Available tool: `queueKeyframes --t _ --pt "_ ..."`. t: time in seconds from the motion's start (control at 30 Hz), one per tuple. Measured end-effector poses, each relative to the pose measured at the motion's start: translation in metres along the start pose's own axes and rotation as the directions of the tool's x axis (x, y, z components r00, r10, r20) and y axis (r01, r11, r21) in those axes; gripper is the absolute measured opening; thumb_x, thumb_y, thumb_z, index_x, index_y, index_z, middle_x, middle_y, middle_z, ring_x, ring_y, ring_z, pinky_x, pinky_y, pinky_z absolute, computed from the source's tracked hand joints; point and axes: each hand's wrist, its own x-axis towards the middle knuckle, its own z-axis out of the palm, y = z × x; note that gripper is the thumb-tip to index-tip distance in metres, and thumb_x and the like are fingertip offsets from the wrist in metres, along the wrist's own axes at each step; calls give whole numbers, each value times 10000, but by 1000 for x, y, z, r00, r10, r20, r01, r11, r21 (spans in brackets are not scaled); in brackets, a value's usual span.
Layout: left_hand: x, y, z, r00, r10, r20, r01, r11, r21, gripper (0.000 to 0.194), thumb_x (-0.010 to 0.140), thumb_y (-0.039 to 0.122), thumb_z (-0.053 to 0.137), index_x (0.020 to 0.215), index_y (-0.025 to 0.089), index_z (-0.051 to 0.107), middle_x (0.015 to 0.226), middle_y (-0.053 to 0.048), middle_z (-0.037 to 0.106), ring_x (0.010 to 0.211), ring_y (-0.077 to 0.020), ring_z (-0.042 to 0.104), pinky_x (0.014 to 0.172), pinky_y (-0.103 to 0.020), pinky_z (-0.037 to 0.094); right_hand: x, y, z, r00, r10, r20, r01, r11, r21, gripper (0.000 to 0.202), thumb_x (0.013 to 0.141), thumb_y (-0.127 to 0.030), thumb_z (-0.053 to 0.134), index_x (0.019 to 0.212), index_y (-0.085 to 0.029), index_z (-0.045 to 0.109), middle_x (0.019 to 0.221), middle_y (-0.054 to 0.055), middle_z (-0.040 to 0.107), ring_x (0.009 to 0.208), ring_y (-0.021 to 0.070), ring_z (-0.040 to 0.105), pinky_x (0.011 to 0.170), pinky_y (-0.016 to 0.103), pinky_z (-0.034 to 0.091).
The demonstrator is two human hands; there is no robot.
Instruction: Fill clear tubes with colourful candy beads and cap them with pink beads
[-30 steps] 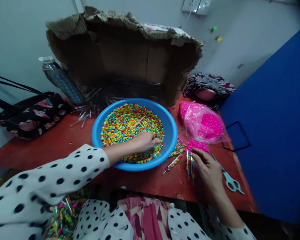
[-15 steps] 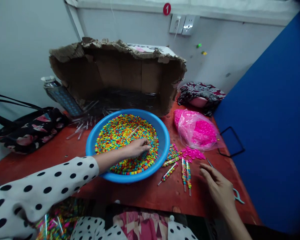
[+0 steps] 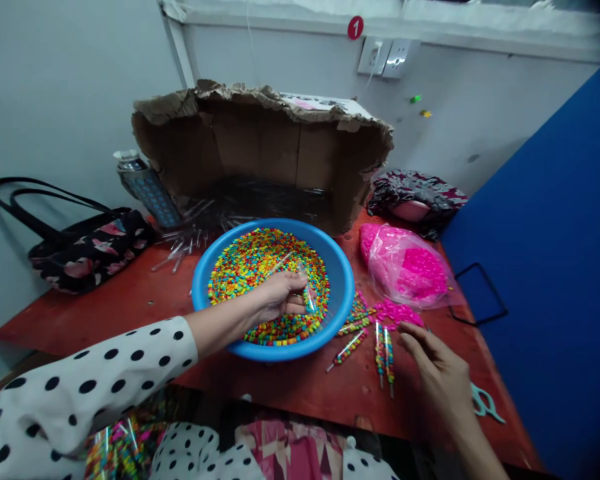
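A blue basin full of small multicoloured beads stands in the middle of the red table. My left hand is over the beads and pinches a thin clear tube. My right hand hovers open above the table to the right of the basin, fingers spread, next to several bead-filled tubes lying flat. A heap of loose pink beads lies just beyond them.
A torn cardboard box with clear tubes stands behind the basin. A plastic bag of pink beads, a floral handbag, a bottle, teal scissors and a blue partition surround the table.
My left hand has lifted from the beads with a clear tube pinched in it. My right hand drew back from the filled tubes and opened. The view shifted left and down.
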Motion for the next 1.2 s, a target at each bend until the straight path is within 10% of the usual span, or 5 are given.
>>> queueKeyframes --t 0.17,0.33,0.57,0.8,1.2 --pt "-24 -3 11 1000 -4 8 6 983 -181 67 866 181 473 820 139 498 676 -44 635 519 -131 604 565 -289 537 23 -82 29 781 -621 58 617 783 73 484 807 -148 594 1268 -272 515 1200 73 597 1089 208 575 916 370 496" --pt "-37 -13 21 999 0 47 12 968 -249 122 845 160 436 841 133 554 590 -18 606 506 -127 598 588 -282 520 58 -133 63 564 -800 204 748 599 284 284 849 -160 536 1106 -251 617 1152 56 622 1090 195 558 940 385 467" --pt "-38 -7 -2 989 144 36 -149 970 193 406 873 478 411 989 118 559 671 -83 635 597 -189 620 555 -293 487 76 -143 93 919 -264 294 37 798 601 165 814 -323 600 902 -184 619 875 29 641 743 121 599 651 235 509" --pt "-26 -11 -16 700 696 161 -558 393 731 337 867 385 457 700 159 643 793 -56 527 832 -191 505 775 -327 403 82 -139 98 912 -122 392 -201 700 685 221 786 -366 632 784 -152 578 584 -27 560 534 84 537 543 210 467" --pt "-8 -19 -1 751 642 153 -640 653 405 240 833 379 558 930 163 522 763 -16 586 716 -145 569 668 -276 439 78 -132 82 932 -101 347 -116 825 553 277 774 -431 618 847 -163 605 680 0 598 617 112 564 588 227 472"
